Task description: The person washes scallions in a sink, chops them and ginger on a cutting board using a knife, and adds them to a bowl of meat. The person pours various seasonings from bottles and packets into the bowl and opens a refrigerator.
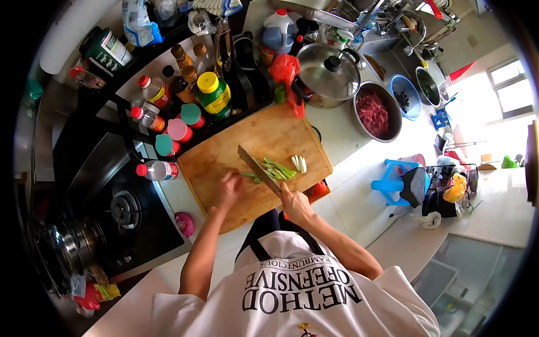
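Note:
My right hand (pixel 296 205) grips the handle of a kitchen knife. The blade of the knife (pixel 260 171) points away to the upper left, over the wooden cutting board (pixel 219 160). Cut green scallion pieces (pixel 276 168) lie along the blade's right side, and a few green bits show to its left. White scallion pieces (pixel 299 163) form a small separate pile farther right. My left hand (pixel 229 188) is over the board's left part, apart from the knife. Motion blurs its fingers, so their pose is unclear.
Sauce bottles (pixel 216 95) and lidded jars (pixel 179 130) line the board's far left edge. Beyond its far right corner stand a lidded pot (pixel 328 73) and a bowl of red meat (pixel 373 114). A gas stove (pixel 124 210) is at left, a blue stool (pixel 388 182) at right.

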`<state>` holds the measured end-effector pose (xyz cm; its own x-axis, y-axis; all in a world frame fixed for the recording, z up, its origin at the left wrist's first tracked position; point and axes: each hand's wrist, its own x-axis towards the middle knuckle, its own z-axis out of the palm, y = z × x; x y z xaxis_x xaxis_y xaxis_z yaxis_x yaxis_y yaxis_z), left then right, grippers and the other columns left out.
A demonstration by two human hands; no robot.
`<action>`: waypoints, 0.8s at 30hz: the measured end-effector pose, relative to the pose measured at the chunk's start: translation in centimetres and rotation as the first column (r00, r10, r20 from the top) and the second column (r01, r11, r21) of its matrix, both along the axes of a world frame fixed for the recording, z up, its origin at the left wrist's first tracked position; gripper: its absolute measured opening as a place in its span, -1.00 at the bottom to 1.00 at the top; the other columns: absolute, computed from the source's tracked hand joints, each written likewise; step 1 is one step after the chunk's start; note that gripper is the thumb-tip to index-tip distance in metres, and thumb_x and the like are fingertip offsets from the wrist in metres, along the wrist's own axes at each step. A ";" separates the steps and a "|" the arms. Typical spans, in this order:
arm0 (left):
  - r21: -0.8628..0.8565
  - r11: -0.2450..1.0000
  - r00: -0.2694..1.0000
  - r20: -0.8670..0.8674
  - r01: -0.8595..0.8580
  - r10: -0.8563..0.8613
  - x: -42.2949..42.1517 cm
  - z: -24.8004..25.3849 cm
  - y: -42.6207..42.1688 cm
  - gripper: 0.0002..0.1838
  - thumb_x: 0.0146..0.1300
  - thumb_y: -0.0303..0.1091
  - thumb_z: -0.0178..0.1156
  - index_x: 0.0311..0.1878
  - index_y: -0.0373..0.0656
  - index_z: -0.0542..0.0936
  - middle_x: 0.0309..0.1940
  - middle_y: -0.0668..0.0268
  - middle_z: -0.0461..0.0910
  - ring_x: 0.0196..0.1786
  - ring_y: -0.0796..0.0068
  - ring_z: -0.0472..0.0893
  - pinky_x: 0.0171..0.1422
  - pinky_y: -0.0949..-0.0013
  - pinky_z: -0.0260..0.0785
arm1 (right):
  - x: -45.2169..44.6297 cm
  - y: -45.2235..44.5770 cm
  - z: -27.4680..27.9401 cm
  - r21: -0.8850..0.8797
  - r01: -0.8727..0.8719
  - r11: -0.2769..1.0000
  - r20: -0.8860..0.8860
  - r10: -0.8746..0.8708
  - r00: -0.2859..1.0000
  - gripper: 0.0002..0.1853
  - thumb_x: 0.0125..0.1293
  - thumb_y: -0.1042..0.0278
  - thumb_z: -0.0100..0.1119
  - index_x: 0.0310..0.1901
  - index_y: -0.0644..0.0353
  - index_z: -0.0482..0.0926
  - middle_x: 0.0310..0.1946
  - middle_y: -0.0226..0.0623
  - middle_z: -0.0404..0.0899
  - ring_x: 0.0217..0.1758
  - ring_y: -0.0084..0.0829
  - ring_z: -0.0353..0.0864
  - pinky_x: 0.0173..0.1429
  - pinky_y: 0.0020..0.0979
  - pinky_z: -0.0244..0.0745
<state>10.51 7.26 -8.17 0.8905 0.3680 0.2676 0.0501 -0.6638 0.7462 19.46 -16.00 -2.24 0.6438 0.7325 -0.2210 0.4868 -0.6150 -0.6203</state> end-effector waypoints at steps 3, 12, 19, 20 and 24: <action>0.064 0.997 0.999 0.019 -0.048 0.047 -0.1 -0.8 1.9 -0.89 0.02 -0.65 0.26 -0.33 -0.31 0.63 -0.23 0.12 0.60 -0.12 0.07 0.60 -0.05 0.20 0.48 | -2.0 0.7 0.3 0.033 0.017 0.999 -0.018 -0.017 1.000 -0.88 0.36 0.42 -0.04 -0.17 0.23 0.28 -0.67 0.05 0.48 -0.57 0.13 0.54 -0.49 0.04 0.40; 0.159 0.987 1.000 -0.002 0.015 -0.015 -0.5 -1.1 2.7 -0.87 0.00 -0.62 0.27 -0.33 -0.28 0.64 -0.22 0.15 0.63 -0.10 0.06 0.61 -0.06 0.17 0.49 | -2.6 2.2 0.6 -0.068 -0.050 0.996 -0.006 0.049 0.999 -0.80 0.34 0.42 -0.09 -0.06 0.29 0.26 -0.63 0.08 0.52 -0.51 0.11 0.60 -0.43 0.02 0.47; 0.197 0.977 0.996 -0.055 0.083 -0.074 -0.6 -3.0 2.6 -0.91 0.02 -0.63 0.25 -0.37 -0.28 0.64 -0.25 0.15 0.64 -0.12 0.07 0.62 -0.06 0.19 0.52 | -2.0 4.3 -2.9 0.029 0.114 0.993 -0.082 -0.111 0.990 -0.76 0.49 0.22 -0.08 -0.06 0.24 0.30 -0.55 0.13 0.58 -0.42 0.20 0.61 -0.33 0.10 0.47; 0.172 0.979 0.994 -0.038 0.108 -0.103 -0.5 -2.8 2.2 -0.92 0.05 -0.61 0.25 -0.36 -0.27 0.64 -0.24 0.16 0.64 -0.10 0.09 0.62 -0.04 0.19 0.52 | -1.8 3.7 -2.7 0.024 0.146 0.989 -0.088 -0.143 0.986 -0.77 0.49 0.22 -0.08 -0.06 0.23 0.31 -0.55 0.13 0.58 -0.42 0.20 0.62 -0.33 0.10 0.47; 0.043 0.981 0.981 -0.038 0.191 -0.189 1.2 -1.6 -2.4 -0.92 0.13 -0.55 0.25 -0.28 -0.25 0.64 -0.11 0.18 0.61 -0.03 0.14 0.61 0.02 0.20 0.51 | -1.1 0.2 1.5 -0.100 0.309 0.946 -0.147 -0.321 0.936 -0.81 0.44 0.27 0.00 -0.10 0.21 0.38 -0.48 0.12 0.61 -0.38 0.16 0.62 -0.33 0.07 0.45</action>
<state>11.69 4.89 -9.72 0.9518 0.1789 0.2491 -0.0560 -0.6973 0.7146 18.38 -15.81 -0.71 0.7907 0.4754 -0.3857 0.1594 -0.7681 -0.6201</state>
